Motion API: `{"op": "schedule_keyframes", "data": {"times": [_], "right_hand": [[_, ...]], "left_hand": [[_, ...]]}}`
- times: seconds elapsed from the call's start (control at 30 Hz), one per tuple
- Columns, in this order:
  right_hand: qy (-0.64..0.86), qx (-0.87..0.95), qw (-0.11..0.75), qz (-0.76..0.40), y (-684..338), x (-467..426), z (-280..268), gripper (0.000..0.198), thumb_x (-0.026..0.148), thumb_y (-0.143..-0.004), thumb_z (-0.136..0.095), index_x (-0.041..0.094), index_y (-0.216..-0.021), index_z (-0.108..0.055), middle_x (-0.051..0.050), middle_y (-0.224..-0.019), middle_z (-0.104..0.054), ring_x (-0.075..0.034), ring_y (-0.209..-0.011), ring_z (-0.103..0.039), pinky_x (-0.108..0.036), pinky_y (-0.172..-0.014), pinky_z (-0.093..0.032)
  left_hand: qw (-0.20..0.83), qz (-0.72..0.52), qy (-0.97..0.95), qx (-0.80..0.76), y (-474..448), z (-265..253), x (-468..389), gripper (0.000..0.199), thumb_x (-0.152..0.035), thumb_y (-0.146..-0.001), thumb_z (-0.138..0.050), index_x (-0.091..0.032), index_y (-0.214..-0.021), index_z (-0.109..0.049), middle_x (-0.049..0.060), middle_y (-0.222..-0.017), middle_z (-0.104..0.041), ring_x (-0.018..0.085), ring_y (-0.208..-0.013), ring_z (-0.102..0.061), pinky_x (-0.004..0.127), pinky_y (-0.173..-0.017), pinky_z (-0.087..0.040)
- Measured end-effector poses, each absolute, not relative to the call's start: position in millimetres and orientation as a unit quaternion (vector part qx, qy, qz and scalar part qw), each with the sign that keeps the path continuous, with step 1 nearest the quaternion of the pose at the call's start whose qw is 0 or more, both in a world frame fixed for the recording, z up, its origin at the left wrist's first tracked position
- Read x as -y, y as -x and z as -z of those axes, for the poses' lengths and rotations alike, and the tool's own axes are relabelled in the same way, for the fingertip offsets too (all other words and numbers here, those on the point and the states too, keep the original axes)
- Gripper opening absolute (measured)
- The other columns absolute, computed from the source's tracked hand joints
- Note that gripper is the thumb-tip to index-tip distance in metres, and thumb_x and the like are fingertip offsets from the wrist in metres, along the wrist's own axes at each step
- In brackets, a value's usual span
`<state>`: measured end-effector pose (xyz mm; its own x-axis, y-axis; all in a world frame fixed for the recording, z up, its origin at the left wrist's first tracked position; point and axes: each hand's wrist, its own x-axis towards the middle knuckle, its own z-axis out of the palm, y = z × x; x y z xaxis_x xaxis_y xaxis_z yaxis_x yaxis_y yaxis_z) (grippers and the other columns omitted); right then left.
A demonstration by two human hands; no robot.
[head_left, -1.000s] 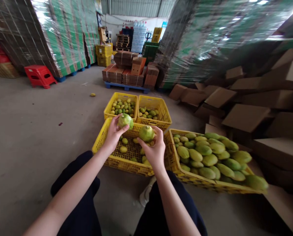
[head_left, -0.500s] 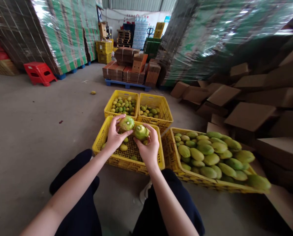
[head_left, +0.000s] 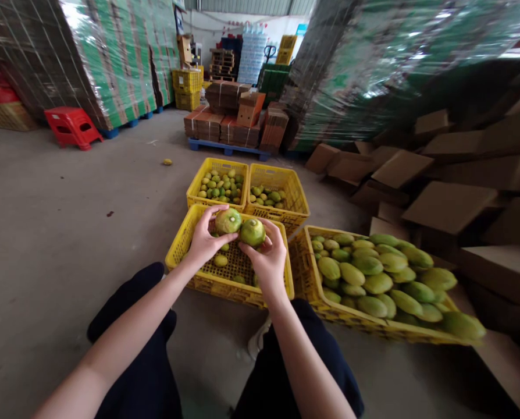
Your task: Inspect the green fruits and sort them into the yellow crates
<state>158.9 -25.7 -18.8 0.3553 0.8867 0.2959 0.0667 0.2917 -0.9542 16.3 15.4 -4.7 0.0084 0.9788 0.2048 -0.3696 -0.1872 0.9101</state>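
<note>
My left hand (head_left: 205,238) is closed around a green-yellow lemon (head_left: 228,221), thumb below and fingers over its far side. In my right hand (head_left: 269,256) sits another green-yellow lemon (head_left: 252,232), its pointed end turned toward me. Both fruits are held side by side, close together, above a yellow plastic crate (head_left: 177,244). A few lemons lie on the crate's slotted floor, one of them a yellowish lemon (head_left: 220,260). My hands hide part of the crate's inside.
Behind stand two yellow crates, the left crate (head_left: 193,195) and right crate (head_left: 301,195), both holding lemons. A heaped crate (head_left: 310,279) is at right, beside cardboard boxes (head_left: 449,206). Flattened cartons (head_left: 227,96) lie on a blue pallet. A red stool (head_left: 73,127) stands left.
The right-hand lemon has turned, so its pointed end now faces me more. The left-hand lemon stays in about the same grip. The whole view has shifted slightly.
</note>
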Motion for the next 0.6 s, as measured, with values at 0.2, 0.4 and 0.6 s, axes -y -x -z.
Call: {"op": "schedule_keyframes", "data": {"times": [0.2, 0.4, 0.6], "right_hand": [[0.474, 0.335, 0.641, -0.502, -159.4, 28.1, 5.2, 0.044, 0.034, -0.061, -0.087, 0.024, -0.096, -0.062, 0.002, -0.087, -0.072, -0.017, -0.078, -0.071, -0.029, -0.071, -0.060], [0.431, 0.294, 0.529, -0.669, -167.2, 21.8, 4.6, 0.041, 0.045, -0.068, -0.087, 0.016, -0.089, -0.068, -0.004, -0.069, -0.074, -0.018, -0.055, -0.072, -0.024, -0.048, -0.059], [0.450, 0.246, 0.462, -0.723, -168.3, 16.0, 4.6, 0.042, 0.051, -0.091, -0.064, 0.010, -0.084, -0.070, -0.011, -0.065, -0.075, -0.015, -0.051, -0.071, -0.020, -0.050, -0.060]], "left_hand": [[0.698, -0.486, -0.302, -0.431, -14.7, 12.1, -27.0, 0.034, -0.048, -0.073, -0.079, -0.020, -0.084, -0.063, -0.001, -0.068, -0.065, 0.012, -0.053, -0.060, 0.019, -0.045, -0.045], [0.812, -0.391, -0.187, -0.391, -7.5, 19.7, -36.0, 0.048, -0.063, -0.082, -0.062, -0.017, -0.067, -0.059, 0.000, -0.043, -0.055, 0.008, -0.026, -0.041, 0.018, -0.026, -0.024], [0.817, -0.392, -0.160, -0.392, -4.5, 23.8, -38.1, 0.044, -0.061, -0.081, -0.064, -0.017, -0.075, -0.065, 0.001, -0.044, -0.058, 0.011, -0.029, -0.047, 0.019, -0.027, -0.028]]}}
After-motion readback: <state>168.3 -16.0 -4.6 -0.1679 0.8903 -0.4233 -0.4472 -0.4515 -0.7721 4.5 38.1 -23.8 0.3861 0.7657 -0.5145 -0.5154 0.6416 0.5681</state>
